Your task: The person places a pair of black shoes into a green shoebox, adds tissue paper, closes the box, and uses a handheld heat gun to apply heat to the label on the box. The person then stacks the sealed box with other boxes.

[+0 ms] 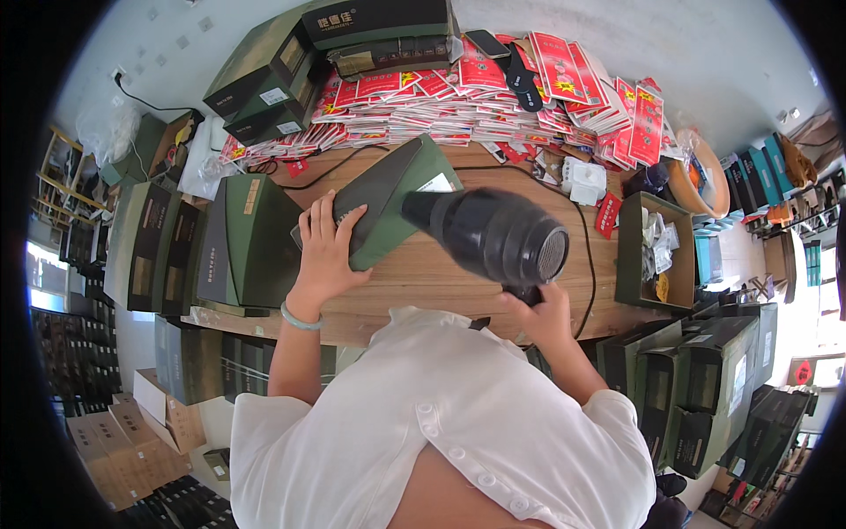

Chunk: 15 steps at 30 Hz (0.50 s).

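- A dark green box is seen tilted on the wooden counter, near its middle; a white rectangular label is fixed on the box's upper right face.
- The left hand is laid flat on the box's dark lid, fingers spread and extended over its lower left edge, not closed round it.
- A black hair dryer is held just right of the box, its nozzle pointed at the box's right side and its grilled rear end turned toward the camera.
- The right hand is closed round the dryer's handle, below the dryer body and right of the box.
- A pale green bangle is worn on the left wrist.
- Red flat packets with yellow marks are heaped behind the box along the counter's far edge.
- Closed dark green boxes with white labels are stacked behind and left of the box.
- An upright green box stands just left of the box.
- An open green tray box holding small items lies well right of the box.
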Available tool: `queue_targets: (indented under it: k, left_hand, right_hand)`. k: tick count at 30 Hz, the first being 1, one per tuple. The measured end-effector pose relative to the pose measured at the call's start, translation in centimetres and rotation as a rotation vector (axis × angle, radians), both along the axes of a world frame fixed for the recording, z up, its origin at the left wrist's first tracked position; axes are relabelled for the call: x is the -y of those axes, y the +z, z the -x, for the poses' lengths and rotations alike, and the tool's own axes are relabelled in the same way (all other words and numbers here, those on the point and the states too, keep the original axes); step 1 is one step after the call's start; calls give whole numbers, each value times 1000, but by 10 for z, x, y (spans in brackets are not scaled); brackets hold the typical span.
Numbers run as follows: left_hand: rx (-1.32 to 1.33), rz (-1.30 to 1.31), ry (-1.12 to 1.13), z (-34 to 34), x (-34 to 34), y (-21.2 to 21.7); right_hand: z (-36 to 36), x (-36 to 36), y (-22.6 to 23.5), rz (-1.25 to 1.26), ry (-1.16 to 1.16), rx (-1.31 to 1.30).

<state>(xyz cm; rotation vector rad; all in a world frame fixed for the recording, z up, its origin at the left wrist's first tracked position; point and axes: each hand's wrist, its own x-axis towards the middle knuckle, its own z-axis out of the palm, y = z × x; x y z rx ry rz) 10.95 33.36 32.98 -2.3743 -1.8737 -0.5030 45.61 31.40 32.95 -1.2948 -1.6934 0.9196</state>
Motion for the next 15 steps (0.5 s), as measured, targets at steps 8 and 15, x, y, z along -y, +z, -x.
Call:
queue_targets:
  k: [8,15]
  left_hand:
    - [-10,3,-1,-1,-2,1]
    - [-16,-3,0,5,-3,0]
  right_hand:
    - [-12,-8,-12,181,-206,-92]
    - [-7,7,-10,28,-156,-8]
